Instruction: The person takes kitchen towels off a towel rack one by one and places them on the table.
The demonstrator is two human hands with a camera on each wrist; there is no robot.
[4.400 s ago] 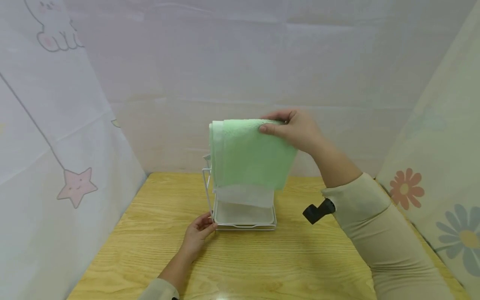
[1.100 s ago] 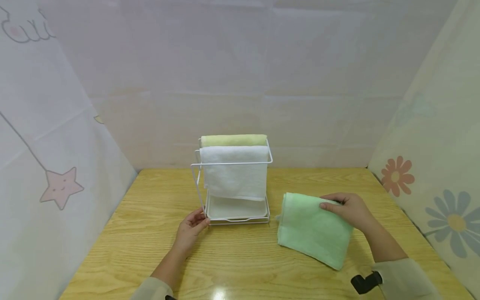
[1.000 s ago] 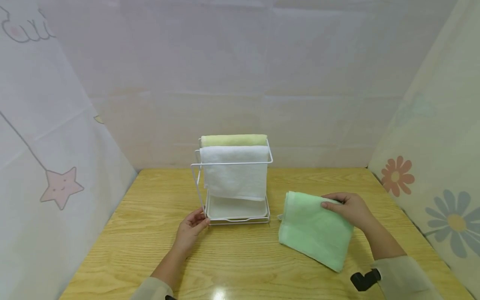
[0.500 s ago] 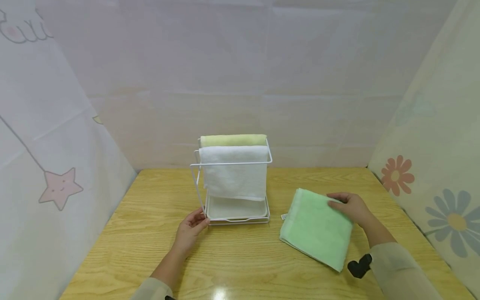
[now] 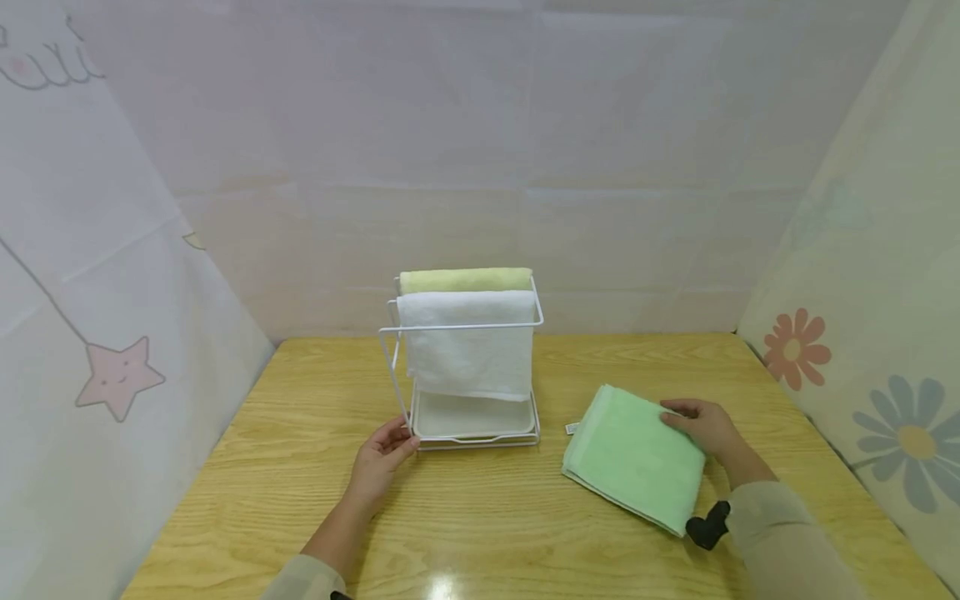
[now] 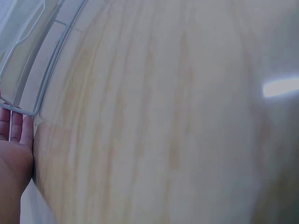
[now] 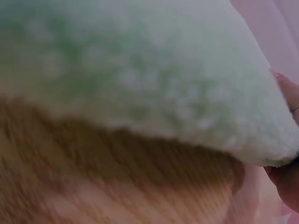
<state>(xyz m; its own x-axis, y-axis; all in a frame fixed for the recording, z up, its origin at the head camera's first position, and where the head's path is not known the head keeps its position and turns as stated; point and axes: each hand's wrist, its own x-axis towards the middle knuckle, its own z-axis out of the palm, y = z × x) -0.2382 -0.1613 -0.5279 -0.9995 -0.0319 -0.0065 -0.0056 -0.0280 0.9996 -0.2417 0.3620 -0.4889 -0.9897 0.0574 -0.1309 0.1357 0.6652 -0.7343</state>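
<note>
A white wire towel rack point(image 5: 392, 375) stands at the middle of the table, with a white towel point(image 5: 468, 358) and a yellow towel point(image 5: 465, 281) draped over its rear bars. Its front bar is bare. My left hand point(image 5: 375, 467) grips the rack's lower front-left corner, also at the left edge of the left wrist view. To the right, a folded green towel point(image 5: 633, 454) lies almost flat. My right hand point(image 5: 705, 427) pinches its upper right edge; in the right wrist view the towel's rim point(image 7: 261, 144) sits between thumb and fingers.
A shallow white tray point(image 5: 474, 423) forms the rack's base. The wooden table point(image 5: 480, 517) meets printed cloth walls at the back and both sides. A black wrist mount point(image 5: 708, 526) sits near the green towel's lower right corner.
The green towel, first held up over the rack, was carried to the right and lowered onto the table, turning slightly and flattening. My left hand stays at the rack's corner.
</note>
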